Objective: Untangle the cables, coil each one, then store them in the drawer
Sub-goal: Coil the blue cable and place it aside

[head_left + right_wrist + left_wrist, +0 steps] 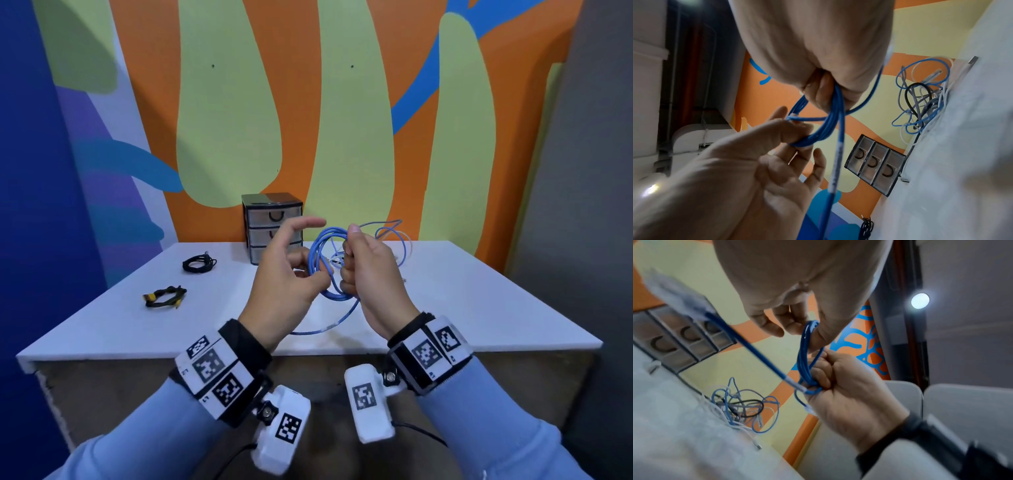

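A blue cable (319,257) wound into a loop hangs above the white table (479,301), held between both hands. My right hand (354,267) grips one side of the loop in a fist. My left hand (308,274) pinches the other side between thumb and fingers, index finger raised. The cable's loose tail (325,327) drops onto the table. In the left wrist view my right hand (830,379) clutches the cable (804,353). The right wrist view shows the left hand (795,136) pinching the cable (828,125). A three-drawer unit (272,226) stands at the back, all drawers closed.
A tangle of blue, white and black cables (394,236) lies behind my right hand, next to the drawer unit. A coiled black cable (198,264) and a coiled yellow-and-black cable (164,297) lie at the left of the table. A painted wall stands behind.
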Tool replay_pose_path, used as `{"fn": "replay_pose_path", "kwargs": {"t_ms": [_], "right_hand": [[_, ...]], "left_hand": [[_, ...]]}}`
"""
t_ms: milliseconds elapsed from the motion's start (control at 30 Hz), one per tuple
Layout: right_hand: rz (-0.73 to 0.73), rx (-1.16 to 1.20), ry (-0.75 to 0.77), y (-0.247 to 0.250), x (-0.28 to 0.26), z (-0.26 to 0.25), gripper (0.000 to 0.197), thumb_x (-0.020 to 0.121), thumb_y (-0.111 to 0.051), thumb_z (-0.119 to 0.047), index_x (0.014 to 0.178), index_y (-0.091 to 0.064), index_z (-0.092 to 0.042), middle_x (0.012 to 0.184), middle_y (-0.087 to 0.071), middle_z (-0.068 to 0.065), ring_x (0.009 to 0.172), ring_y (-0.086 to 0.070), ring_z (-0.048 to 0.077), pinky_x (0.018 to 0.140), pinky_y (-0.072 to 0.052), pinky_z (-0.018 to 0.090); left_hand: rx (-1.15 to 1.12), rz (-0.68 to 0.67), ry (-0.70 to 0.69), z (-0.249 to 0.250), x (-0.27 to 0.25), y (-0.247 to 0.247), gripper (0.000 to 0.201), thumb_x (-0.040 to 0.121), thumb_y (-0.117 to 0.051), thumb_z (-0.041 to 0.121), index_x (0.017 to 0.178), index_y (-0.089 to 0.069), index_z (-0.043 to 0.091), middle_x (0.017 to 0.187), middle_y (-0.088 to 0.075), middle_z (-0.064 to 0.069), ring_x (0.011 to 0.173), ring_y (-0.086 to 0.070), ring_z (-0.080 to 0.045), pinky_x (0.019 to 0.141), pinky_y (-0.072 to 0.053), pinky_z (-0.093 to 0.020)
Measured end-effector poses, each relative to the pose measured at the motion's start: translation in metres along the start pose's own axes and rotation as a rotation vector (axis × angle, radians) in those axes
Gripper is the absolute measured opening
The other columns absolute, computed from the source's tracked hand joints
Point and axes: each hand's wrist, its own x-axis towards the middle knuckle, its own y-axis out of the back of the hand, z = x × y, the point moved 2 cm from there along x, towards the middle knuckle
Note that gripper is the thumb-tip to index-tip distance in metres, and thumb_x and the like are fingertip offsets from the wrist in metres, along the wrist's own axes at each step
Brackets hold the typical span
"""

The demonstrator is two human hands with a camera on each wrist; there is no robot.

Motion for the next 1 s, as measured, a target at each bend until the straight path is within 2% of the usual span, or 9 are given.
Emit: {"fn": "replay_pose_path", "kwargs": {"t_ms": [100,200,267,433,500,600,767,867,1000], "right_hand": [[0.001,-0.025,0.001,0.003,0.002,0.001,0.039,0.114,-0.041,-0.033,0.077,-0.038,-0.018,0.059,-0.025,-0.006,0.044,-0.024,0.010,0.044,-0.024,0.023],[-0.011,-0.081,-0.003,0.008,0.000,0.002,0.041,0.113,-0.041,-0.035,0.077,-0.039,-0.018,0.057,-0.027,-0.007,0.046,-0.024,0.011,0.047,-0.024,0.025],[-0.018,-0.072,0.007,0.012,-0.002,0.000,0.039,0.113,-0.041,-0.036,0.079,-0.040,-0.017,0.057,-0.027,-0.008,0.047,-0.023,0.012,0.048,-0.023,0.026],[-0.010,-0.181,0.131,0.021,0.003,-0.006,0.043,0.110,-0.049,-0.042,0.079,-0.056,-0.014,0.054,-0.029,-0.001,0.048,-0.025,0.017,0.053,-0.022,0.033],[0.032,-0.234,0.182,0.028,0.004,-0.006,0.046,0.108,-0.053,-0.046,0.075,-0.063,-0.016,0.061,-0.026,0.009,0.053,-0.023,0.022,0.056,-0.021,0.040],[0.087,-0.213,0.183,0.041,0.004,-0.002,0.046,0.108,-0.053,-0.045,0.073,-0.061,-0.017,0.060,-0.027,0.004,0.053,-0.023,0.021,0.058,-0.020,0.042],[0.100,-0.053,0.159,0.043,0.001,-0.002,0.040,0.112,-0.047,-0.038,0.079,-0.053,-0.014,0.053,-0.028,-0.009,0.046,-0.024,0.012,0.050,-0.022,0.029],[0.086,0.154,0.101,0.039,0.001,-0.009,0.038,0.112,-0.048,-0.035,0.080,-0.051,-0.014,0.059,-0.021,-0.006,0.047,-0.018,0.011,0.044,-0.020,0.023],[0.026,0.394,-0.024,0.039,0.003,-0.016,0.036,0.112,-0.048,-0.034,0.081,-0.051,-0.014,0.060,-0.017,-0.007,0.044,-0.015,0.007,0.040,-0.016,0.020]], "left_hand": [[0.216,-0.005,-0.106,-0.006,0.002,-0.003,0.047,0.085,-0.072,-0.008,0.105,-0.080,0.034,0.091,-0.075,0.010,0.087,-0.066,-0.009,0.081,-0.054,-0.029],[0.386,0.056,-0.149,-0.012,0.003,0.000,0.026,0.083,-0.089,0.016,0.092,-0.084,0.040,0.104,-0.060,0.006,0.100,-0.059,-0.009,0.085,-0.047,-0.021],[0.387,0.097,-0.164,-0.014,0.002,0.004,0.016,0.084,-0.090,0.025,0.091,-0.085,0.038,0.099,-0.048,0.000,0.094,-0.052,-0.011,0.080,-0.042,-0.017],[0.026,0.034,0.051,-0.005,-0.007,0.009,0.007,0.097,-0.076,0.013,0.098,-0.082,0.016,0.075,-0.067,-0.009,0.068,-0.056,-0.017,0.065,-0.049,-0.028],[-0.208,0.070,0.229,0.001,-0.005,0.014,0.010,0.102,-0.066,0.006,0.103,-0.077,0.007,0.082,-0.075,-0.014,0.069,-0.069,-0.021,0.065,-0.058,-0.028],[-0.571,0.093,0.429,0.008,0.000,0.023,0.019,0.105,-0.052,0.004,0.103,-0.071,0.000,0.102,-0.078,-0.026,0.084,-0.080,-0.029,0.075,-0.066,-0.029],[-0.682,-0.061,0.543,0.000,0.004,0.040,0.053,0.104,-0.051,0.039,0.103,-0.078,-0.007,0.113,-0.074,-0.033,0.085,-0.077,-0.033,0.078,-0.065,-0.033],[-0.480,-0.131,0.461,0.000,0.010,0.041,0.037,0.104,-0.059,0.028,0.101,-0.080,-0.003,0.103,-0.077,-0.029,0.080,-0.075,-0.028,0.075,-0.064,-0.028],[-0.098,-0.231,0.161,0.004,0.020,0.049,0.015,0.104,-0.060,0.002,0.120,-0.062,0.002,0.100,-0.080,-0.023,0.084,-0.076,-0.028,0.083,-0.063,-0.031]]}}
